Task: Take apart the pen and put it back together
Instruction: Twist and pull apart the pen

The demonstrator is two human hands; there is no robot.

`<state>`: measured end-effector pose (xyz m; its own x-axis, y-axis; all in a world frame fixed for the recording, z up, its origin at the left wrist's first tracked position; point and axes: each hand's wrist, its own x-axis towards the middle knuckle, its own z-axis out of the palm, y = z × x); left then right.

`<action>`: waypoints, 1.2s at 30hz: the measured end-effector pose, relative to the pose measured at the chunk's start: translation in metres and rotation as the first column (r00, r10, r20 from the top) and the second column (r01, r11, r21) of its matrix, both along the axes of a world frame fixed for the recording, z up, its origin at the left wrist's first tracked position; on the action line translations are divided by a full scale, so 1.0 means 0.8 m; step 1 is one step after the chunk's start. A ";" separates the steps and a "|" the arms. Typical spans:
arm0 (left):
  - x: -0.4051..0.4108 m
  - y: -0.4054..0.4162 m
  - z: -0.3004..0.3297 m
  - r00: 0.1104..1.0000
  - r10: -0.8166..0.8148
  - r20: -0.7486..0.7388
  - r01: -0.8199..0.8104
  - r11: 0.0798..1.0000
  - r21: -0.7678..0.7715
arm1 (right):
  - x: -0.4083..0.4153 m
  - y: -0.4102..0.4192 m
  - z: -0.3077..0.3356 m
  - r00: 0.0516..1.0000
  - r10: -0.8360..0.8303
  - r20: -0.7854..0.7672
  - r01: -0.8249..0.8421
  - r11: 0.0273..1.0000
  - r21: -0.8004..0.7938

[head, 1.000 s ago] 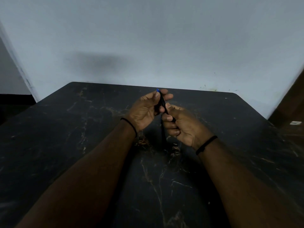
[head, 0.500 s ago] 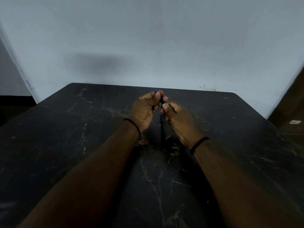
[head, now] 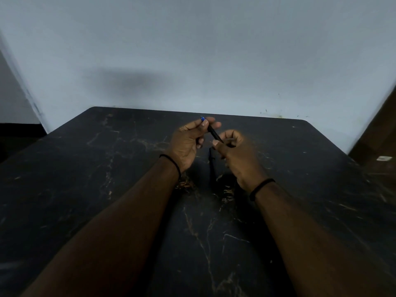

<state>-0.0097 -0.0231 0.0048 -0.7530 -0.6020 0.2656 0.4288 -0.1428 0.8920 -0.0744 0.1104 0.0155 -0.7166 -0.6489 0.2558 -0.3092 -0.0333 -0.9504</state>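
Observation:
A thin black pen with a blue tip at its far end slants between my two hands, above the middle of the black marble table. My left hand pinches the pen's far part between thumb and fingers, just below the blue tip. My right hand grips the pen's near end with its fingers curled; that hand is blurred. A dark, narrow shape lies on the table under the hands; I cannot tell whether it is a pen part or a shadow.
The table's far edge meets a pale wall. A brown wooden surface with a small white piece stands to the right of the table. Each wrist wears a black band.
My right hand has moved a little to the right and away from the left hand, so more of the black pen shows between them. The left hand has stayed in place.

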 end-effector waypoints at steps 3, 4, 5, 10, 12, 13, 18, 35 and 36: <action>0.000 -0.002 -0.002 0.999 0.050 0.017 -0.051 0.998 0.031 | -0.001 -0.001 -0.002 1.000 -0.010 0.026 0.011 1.000 -0.025; 0.002 -0.004 -0.003 0.998 0.062 0.016 -0.063 0.997 0.040 | -0.002 -0.002 -0.001 1.000 -0.013 0.027 0.014 1.000 -0.027; 0.002 -0.006 -0.003 0.998 0.068 0.016 -0.069 0.997 0.047 | -0.002 -0.002 -0.001 0.999 -0.017 0.031 0.017 1.000 -0.015; 0.004 -0.004 -0.004 0.997 0.070 0.038 -0.072 0.996 0.047 | -0.005 -0.004 -0.003 0.998 -0.063 -0.012 0.064 0.996 0.069; 0.003 -0.004 -0.005 0.997 0.067 0.039 -0.069 0.997 0.040 | -0.006 -0.005 -0.004 0.998 -0.059 0.002 0.059 0.997 0.046; 0.003 -0.005 -0.005 0.997 0.067 0.039 -0.068 0.997 0.040 | -0.006 -0.005 -0.004 0.998 -0.050 0.023 0.049 0.998 0.032; 0.001 -0.008 -0.007 0.997 0.069 0.031 -0.071 0.996 0.044 | -0.003 -0.002 -0.002 0.998 -0.034 0.058 0.032 0.999 0.032; 0.003 -0.002 -0.006 0.993 0.095 0.073 -0.097 0.995 0.024 | -0.002 -0.002 -0.004 0.999 -0.023 0.030 0.020 0.995 0.096; 0.003 -0.002 -0.006 0.992 0.097 0.077 -0.099 0.995 0.024 | -0.002 -0.003 -0.004 0.999 -0.030 0.019 0.027 0.994 0.106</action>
